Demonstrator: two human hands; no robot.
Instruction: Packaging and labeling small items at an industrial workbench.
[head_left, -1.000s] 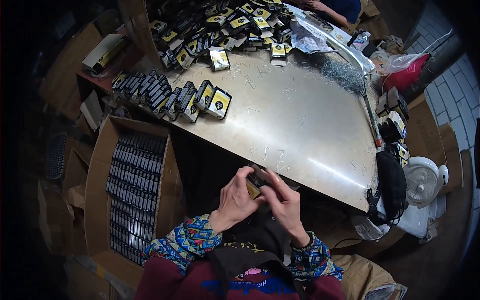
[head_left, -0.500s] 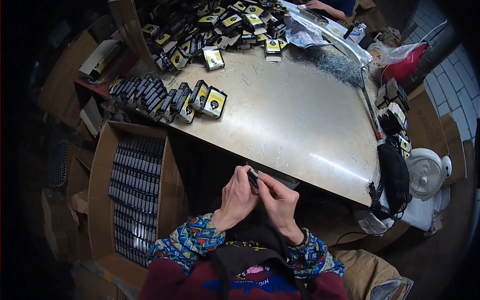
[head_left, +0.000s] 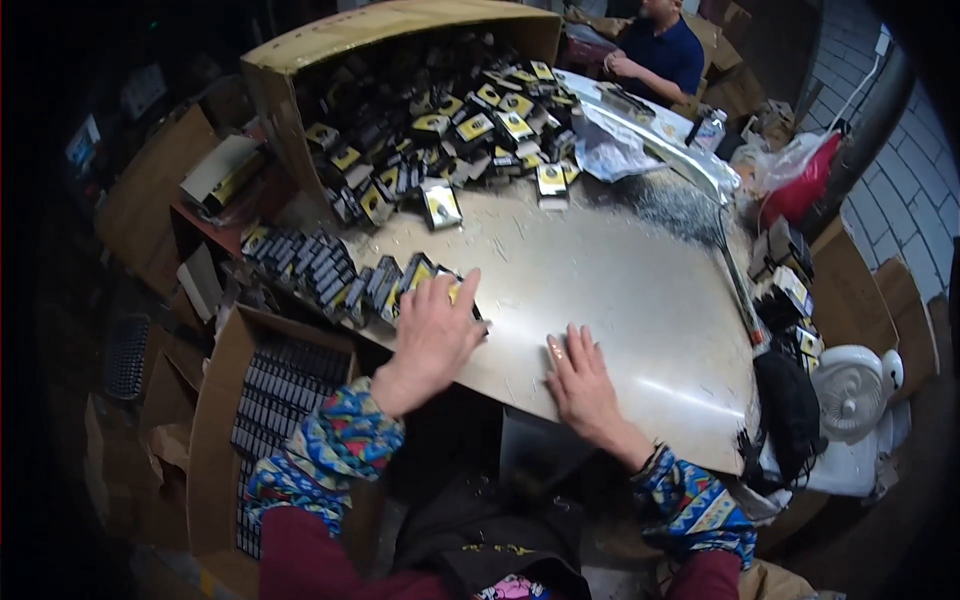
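My left hand (head_left: 432, 335) reaches to the near end of a row of small black-and-yellow boxes (head_left: 335, 278) on the table's left edge. Its fingers lie around the end box, whose dark edge shows between index finger and thumb; the rest of that box is hidden under the hand. Farther right, my right hand (head_left: 582, 385) rests with its fingers stretched out on the metal tabletop (head_left: 640, 290), holding nothing. Small thin clear pieces are scattered over the tabletop.
A tipped carton (head_left: 400, 30) spills a heap of similar boxes (head_left: 470, 130) at the back. An open carton (head_left: 215, 420) of packed dark items stands at left. At right are a black cloth bag (head_left: 785, 405) and a white fan (head_left: 850, 390). Another person (head_left: 660, 55) sits beyond.
My hands were together at the near table edge, working on a small black thing; now they are apart over the table, the left at the box row. The view has tilted up.
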